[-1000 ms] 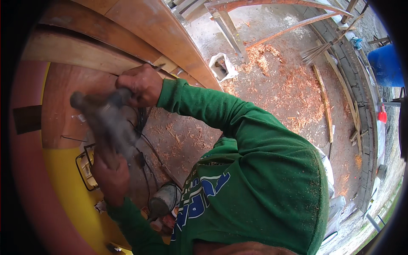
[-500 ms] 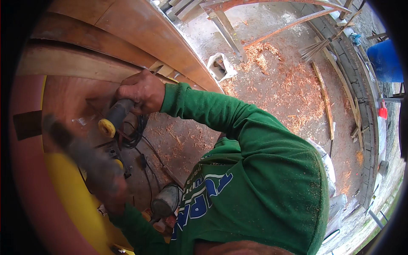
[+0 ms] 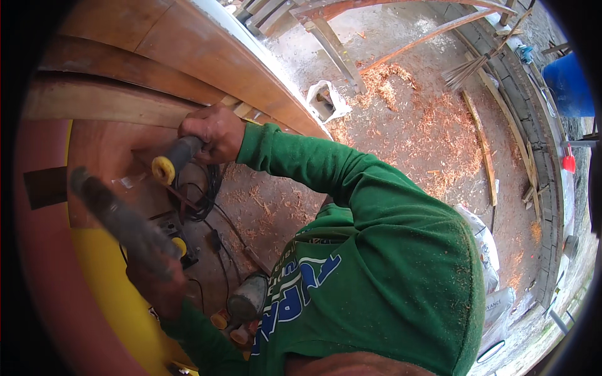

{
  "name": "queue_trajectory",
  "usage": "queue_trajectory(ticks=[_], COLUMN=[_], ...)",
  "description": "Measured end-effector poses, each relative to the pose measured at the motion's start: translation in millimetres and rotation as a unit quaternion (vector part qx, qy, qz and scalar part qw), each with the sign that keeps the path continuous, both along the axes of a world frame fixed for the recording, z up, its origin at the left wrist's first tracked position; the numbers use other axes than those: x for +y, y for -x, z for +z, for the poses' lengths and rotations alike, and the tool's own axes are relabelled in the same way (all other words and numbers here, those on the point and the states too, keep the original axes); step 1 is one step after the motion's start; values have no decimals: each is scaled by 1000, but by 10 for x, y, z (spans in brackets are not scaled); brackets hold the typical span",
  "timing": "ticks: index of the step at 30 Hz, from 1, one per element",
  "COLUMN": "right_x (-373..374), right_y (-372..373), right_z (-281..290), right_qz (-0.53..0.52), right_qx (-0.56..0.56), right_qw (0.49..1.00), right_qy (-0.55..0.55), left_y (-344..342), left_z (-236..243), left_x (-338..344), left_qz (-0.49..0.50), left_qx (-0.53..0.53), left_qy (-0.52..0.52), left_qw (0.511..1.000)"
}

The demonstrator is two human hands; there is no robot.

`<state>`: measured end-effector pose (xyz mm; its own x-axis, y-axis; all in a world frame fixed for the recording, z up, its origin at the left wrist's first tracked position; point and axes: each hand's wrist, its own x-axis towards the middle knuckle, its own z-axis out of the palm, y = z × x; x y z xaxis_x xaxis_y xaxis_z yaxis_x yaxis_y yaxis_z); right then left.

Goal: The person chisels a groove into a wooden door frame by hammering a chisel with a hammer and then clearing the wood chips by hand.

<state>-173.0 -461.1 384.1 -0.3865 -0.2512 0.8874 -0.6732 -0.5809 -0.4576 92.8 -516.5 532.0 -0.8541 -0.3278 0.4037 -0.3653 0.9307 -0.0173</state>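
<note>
My right hand (image 3: 216, 133) is wrapped round the dark handle of a chisel (image 3: 180, 155), whose yellow butt end points back toward my left hand. The fist hides its blade, beside the edge of a wooden board (image 3: 125, 105). Lower down, my left hand (image 3: 158, 285) grips a thick, dark, club-like length of wood (image 3: 119, 213), slightly blurred. Its free end stands apart from the chisel's butt, to the left of it.
Brown wooden panels (image 3: 194, 47) fill the upper left. Black cable (image 3: 213, 188) and a grey power tool (image 3: 244, 297) lie below my hands. Wood shavings (image 3: 445, 138) cover the floor, with a white sack (image 3: 327, 101), a twig broom (image 3: 467, 74) and a long timber strip (image 3: 480, 147).
The club in my left hand has shifted slightly and is less blurred. The chisel's butt has tipped up a little in view; my right hand keeps its grip.
</note>
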Motion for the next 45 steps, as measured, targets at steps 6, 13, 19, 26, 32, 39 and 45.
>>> queue_trajectory(ticks=[6,13,19,26,32,39,45], right_x=[22,73,44,-23,-118,-116,-54], right_y=[-10,65,41,-139,-115,-95,-37], right_z=[24,-61,-313,47,19,-145,-167], right_qz=[-3,0,-18,-2,-11,14,-13], right_qx=[18,0,12,39,6,-13,12], right_qw=[1000,1000,999,999,999,1000,999], right_qy=[0,17,-24,25,35,-24,-35], left_y=[78,380,480,-23,335,317,27], left_z=[-16,-119,-122,4,-129,-306,-102], left_x=[36,288,388,88,165,68,72], left_qz=[-90,-10,76,-47,5,13,58], left_qx=[-27,31,-60,-9,4,-18,-10], left_qy=[24,-64,-208,144,-102,-80,-167], left_qw=[995,997,973,989,995,997,984])
